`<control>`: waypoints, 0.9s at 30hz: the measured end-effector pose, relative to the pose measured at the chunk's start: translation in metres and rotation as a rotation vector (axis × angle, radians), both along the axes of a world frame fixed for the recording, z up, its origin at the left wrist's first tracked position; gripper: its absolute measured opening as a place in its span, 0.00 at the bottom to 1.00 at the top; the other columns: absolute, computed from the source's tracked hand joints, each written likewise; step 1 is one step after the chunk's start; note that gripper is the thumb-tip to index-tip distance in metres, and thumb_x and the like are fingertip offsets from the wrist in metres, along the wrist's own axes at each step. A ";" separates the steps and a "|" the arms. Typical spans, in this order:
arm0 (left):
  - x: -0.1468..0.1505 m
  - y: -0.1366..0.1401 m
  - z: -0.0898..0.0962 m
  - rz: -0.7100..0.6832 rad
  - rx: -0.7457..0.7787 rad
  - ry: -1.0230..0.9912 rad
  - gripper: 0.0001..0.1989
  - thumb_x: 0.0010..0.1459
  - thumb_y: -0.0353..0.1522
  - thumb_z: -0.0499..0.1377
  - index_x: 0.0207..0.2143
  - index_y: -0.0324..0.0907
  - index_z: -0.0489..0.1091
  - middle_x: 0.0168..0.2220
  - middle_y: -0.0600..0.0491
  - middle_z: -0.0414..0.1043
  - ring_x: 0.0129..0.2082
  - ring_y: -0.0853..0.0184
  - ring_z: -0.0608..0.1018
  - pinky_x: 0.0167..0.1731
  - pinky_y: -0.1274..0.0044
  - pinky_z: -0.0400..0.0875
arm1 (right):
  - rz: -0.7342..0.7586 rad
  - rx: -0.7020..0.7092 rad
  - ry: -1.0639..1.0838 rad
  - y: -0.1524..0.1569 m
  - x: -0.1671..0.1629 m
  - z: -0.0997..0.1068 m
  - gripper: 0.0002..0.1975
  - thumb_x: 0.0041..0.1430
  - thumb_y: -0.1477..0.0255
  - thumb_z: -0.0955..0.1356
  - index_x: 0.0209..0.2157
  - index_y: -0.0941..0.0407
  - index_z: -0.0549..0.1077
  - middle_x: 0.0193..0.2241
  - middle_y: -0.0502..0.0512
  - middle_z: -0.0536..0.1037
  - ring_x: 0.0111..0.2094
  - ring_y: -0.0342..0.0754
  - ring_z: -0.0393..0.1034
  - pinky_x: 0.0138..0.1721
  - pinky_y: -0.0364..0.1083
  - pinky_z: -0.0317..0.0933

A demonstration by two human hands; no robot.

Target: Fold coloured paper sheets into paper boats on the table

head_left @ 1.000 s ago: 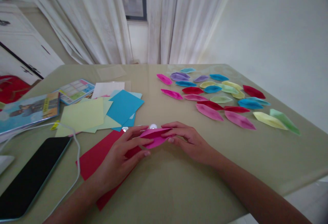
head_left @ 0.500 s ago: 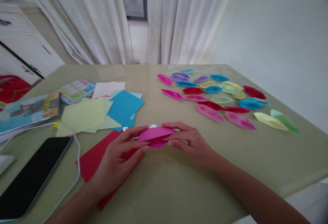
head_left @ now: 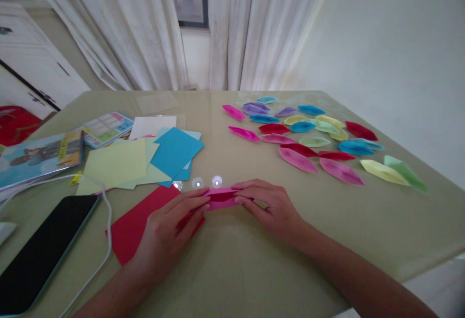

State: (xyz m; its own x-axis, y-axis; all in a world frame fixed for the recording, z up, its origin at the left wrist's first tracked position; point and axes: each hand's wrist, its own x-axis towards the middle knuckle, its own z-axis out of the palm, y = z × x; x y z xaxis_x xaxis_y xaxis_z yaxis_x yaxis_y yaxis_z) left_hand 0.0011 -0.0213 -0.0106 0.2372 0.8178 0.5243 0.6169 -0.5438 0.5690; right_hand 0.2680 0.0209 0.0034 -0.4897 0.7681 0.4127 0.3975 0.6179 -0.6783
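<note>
A small magenta folded paper boat [head_left: 222, 202] is held between both hands, with a dark opening along its middle. My left hand [head_left: 173, 221] pinches its left end between thumb and fingers. On its right end, my right hand [head_left: 269, 205] does the same. Beneath my left hand lies red paper [head_left: 140, 228], partly covered by the hand and wrist. Many finished paper boats in several colours, such as a pink boat [head_left: 298, 159] and a red boat [head_left: 361, 131], stand spread over the right half of the table.
Left of my hands are blue paper squares [head_left: 178, 151], pale yellow-green sheets [head_left: 114, 165], a picture book [head_left: 41, 158], a black phone [head_left: 47, 250] and a white cable [head_left: 109, 221]. Light spots reflect off the tabletop [head_left: 254, 269]. Curtains [head_left: 134, 32] hang behind, and a wall [head_left: 395, 56] rises at right.
The magenta paper has gone from a wider, rounded, bulging shape to a narrower, flatter boat with a slim opening. Both hands still grip its ends and have shifted only slightly.
</note>
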 end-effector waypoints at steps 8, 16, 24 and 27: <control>-0.002 0.002 -0.005 -0.040 -0.092 0.032 0.08 0.70 0.36 0.62 0.46 0.48 0.81 0.52 0.51 0.84 0.50 0.63 0.86 0.51 0.73 0.82 | -0.047 -0.024 -0.043 -0.002 -0.002 -0.004 0.08 0.72 0.71 0.71 0.46 0.54 0.84 0.44 0.55 0.87 0.45 0.49 0.83 0.51 0.47 0.75; -0.003 0.005 -0.005 -0.093 -0.060 0.102 0.12 0.72 0.32 0.59 0.52 0.50 0.79 0.56 0.52 0.81 0.53 0.65 0.84 0.53 0.76 0.80 | -0.090 -0.053 -0.058 -0.002 -0.003 -0.006 0.06 0.71 0.69 0.72 0.45 0.54 0.82 0.44 0.56 0.86 0.42 0.50 0.82 0.46 0.48 0.75; -0.008 0.005 -0.007 -0.112 -0.092 0.121 0.14 0.74 0.34 0.56 0.55 0.51 0.78 0.53 0.52 0.82 0.51 0.66 0.85 0.50 0.79 0.80 | -0.037 -0.105 -0.110 -0.002 -0.002 -0.005 0.08 0.73 0.67 0.70 0.48 0.54 0.79 0.43 0.56 0.84 0.41 0.49 0.79 0.43 0.47 0.72; -0.009 0.007 -0.008 -0.096 -0.113 0.132 0.14 0.75 0.37 0.55 0.54 0.51 0.79 0.52 0.52 0.82 0.50 0.64 0.85 0.49 0.78 0.81 | 0.010 -0.115 -0.144 -0.001 -0.001 -0.005 0.09 0.73 0.66 0.70 0.50 0.53 0.78 0.43 0.56 0.84 0.40 0.50 0.79 0.42 0.47 0.71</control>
State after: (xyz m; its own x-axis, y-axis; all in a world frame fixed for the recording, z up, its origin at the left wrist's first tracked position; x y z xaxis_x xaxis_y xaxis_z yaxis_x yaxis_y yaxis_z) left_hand -0.0075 -0.0141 -0.0186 0.3777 0.8399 0.3897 0.6383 -0.5411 0.5476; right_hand 0.2673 0.0202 -0.0011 -0.5449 0.8011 0.2476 0.4900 0.5438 -0.6813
